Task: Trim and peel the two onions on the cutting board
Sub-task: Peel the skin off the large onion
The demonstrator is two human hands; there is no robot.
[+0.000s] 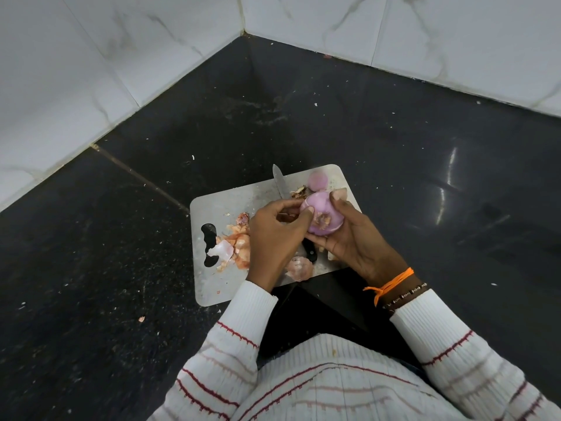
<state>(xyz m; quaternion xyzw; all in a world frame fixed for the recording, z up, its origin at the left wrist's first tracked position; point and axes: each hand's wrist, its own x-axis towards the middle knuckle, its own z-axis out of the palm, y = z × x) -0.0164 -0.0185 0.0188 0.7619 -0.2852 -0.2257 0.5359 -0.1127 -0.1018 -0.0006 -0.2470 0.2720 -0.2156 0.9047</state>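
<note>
The onion (324, 215) in the hands is pale purple and smooth, mostly peeled, with a brownish root patch facing up. The right hand (355, 238) cups it above the cutting board (230, 202), and the left hand (273, 235) pinches its skin at the side. A 2nd peeled onion (317, 180) lies on the board's far corner, beside the knife (280, 183). Loose skins (233, 244) lie on the board. No writing is readable.

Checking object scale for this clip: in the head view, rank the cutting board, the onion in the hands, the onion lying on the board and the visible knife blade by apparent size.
1. cutting board
2. onion in the hands, though it is nearer the camera
3. and 4. onion lying on the board and knife blade: too alike to rank; both are partly hidden.
</note>
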